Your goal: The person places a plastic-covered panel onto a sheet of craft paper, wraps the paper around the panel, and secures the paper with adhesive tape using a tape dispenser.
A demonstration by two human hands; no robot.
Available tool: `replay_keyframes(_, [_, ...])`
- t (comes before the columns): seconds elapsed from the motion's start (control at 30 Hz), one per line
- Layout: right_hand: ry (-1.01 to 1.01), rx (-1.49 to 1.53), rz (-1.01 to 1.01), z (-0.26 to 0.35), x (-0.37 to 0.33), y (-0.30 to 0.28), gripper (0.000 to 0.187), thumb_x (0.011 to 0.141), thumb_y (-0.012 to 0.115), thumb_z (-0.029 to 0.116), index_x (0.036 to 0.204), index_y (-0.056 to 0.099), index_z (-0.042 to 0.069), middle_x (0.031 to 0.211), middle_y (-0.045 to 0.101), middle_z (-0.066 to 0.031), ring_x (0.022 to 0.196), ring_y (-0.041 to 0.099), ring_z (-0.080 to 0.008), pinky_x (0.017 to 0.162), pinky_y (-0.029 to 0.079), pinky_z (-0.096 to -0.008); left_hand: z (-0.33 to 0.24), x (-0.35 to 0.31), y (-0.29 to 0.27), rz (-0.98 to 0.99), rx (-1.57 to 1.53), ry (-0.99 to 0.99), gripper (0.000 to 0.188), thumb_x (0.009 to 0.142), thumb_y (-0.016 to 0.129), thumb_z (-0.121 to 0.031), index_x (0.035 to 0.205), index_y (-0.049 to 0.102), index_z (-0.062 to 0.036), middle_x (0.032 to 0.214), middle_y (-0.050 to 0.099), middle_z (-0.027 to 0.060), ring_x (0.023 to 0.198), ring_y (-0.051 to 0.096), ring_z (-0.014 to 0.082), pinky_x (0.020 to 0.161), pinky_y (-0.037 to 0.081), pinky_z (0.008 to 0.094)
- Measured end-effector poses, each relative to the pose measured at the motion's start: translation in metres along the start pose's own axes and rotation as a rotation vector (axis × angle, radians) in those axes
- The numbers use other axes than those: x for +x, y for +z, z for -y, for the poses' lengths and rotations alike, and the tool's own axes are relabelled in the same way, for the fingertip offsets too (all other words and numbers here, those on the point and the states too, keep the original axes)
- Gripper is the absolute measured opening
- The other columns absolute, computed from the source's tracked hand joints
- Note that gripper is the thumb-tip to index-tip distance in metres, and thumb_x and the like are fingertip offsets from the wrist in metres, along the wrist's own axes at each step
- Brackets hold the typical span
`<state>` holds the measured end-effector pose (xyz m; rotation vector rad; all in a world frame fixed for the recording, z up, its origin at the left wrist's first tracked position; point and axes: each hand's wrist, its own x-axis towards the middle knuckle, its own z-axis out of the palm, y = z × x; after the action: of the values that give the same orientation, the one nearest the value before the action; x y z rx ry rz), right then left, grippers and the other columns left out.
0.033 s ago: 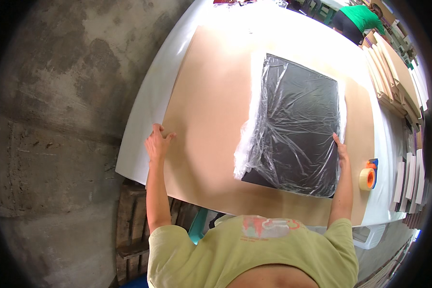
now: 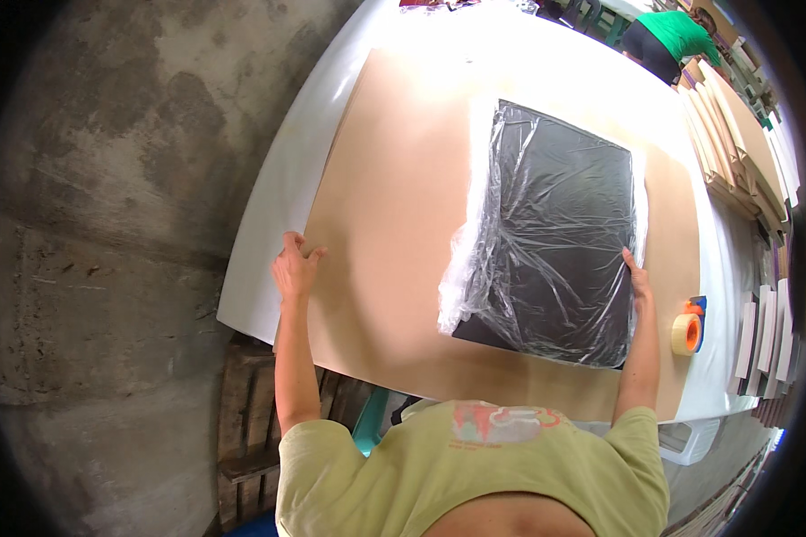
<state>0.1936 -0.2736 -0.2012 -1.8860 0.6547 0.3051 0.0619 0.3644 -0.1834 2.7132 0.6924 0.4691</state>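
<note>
A flat black panel (image 2: 564, 215) in clear plastic wrap lies on a large brown cardboard sheet (image 2: 394, 206), right of its middle. Loose plastic film (image 2: 461, 286) bunches along the panel's left side. My right hand (image 2: 638, 279) grips the panel's right edge, thumb on top and the other fingers hidden. At the sheet's left edge rests my left hand (image 2: 294, 268), its thumb and index finger spread apart, with the thumb over the cardboard.
A tape roll (image 2: 687, 334) with an orange core, on a dispenser, sits near the sheet's right edge. Folded cardboard (image 2: 716, 143) is stacked beyond the white table (image 2: 264, 259). A person in green (image 2: 676, 36) bends over at the far right. A wooden pallet (image 2: 246, 421) stands lower left.
</note>
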Motion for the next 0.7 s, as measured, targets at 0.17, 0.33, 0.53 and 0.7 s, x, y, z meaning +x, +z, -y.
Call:
replay_keyframes(0.17, [0.068, -0.036, 0.041, 0.008, -0.005, 0.009, 0.092, 0.068, 0.068, 0.062, 0.122, 0.048, -0.01, 0.122, 0.054, -0.015, 0.113, 0.05, -0.0228, 0.099, 0.034, -0.0319, 0.01, 0.0, -0.001, -0.003, 0.091, -0.062, 0.036, 0.079, 0.065, -0.026, 0.107, 0.049, -0.0102, 0.067, 0.063, 0.0147, 0.067, 0.062, 0.0338, 0.058, 0.047, 0.0422])
replay_keyframes(0.33, [0.032, 0.013, -0.066, -0.002, 0.0, 0.001, 0.083, 0.066, 0.072, 0.059, 0.111, 0.056, -0.009, 0.103, 0.063, -0.0146, 0.091, 0.06, -0.0226, 0.083, 0.045, -0.0329, -0.02, -0.006, 0.001, -0.022, 0.235, -0.073, 0.017, 0.084, 0.056, -0.016, 0.1, 0.055, -0.0088, 0.07, 0.064, 0.0155, 0.068, 0.063, 0.0338, 0.059, 0.049, 0.0437])
replay_keyframes(0.53, [-0.007, 0.051, -0.006, -0.002, 0.0, 0.003, 0.086, 0.063, 0.073, 0.06, 0.112, 0.056, -0.009, 0.105, 0.063, -0.0143, 0.094, 0.059, -0.0221, 0.086, 0.043, -0.0326, 0.0, -0.005, 0.005, -0.412, 0.158, 0.393, 0.024, 0.086, 0.053, -0.011, 0.11, 0.052, -0.0088, 0.063, 0.061, 0.0148, 0.059, 0.06, 0.0349, 0.054, 0.048, 0.0424])
replay_keyframes(0.7, [0.027, 0.08, 0.022, -0.007, 0.006, -0.002, 0.083, 0.062, 0.074, 0.059, 0.106, 0.06, -0.009, 0.102, 0.064, -0.0151, 0.097, 0.059, -0.0225, 0.087, 0.042, -0.032, -0.085, -0.01, -0.069, 0.206, -0.063, 0.171, 0.05, 0.082, 0.058, -0.008, 0.129, 0.042, -0.0088, 0.054, 0.053, 0.0125, 0.048, 0.052, 0.0268, 0.049, 0.042, 0.0354])
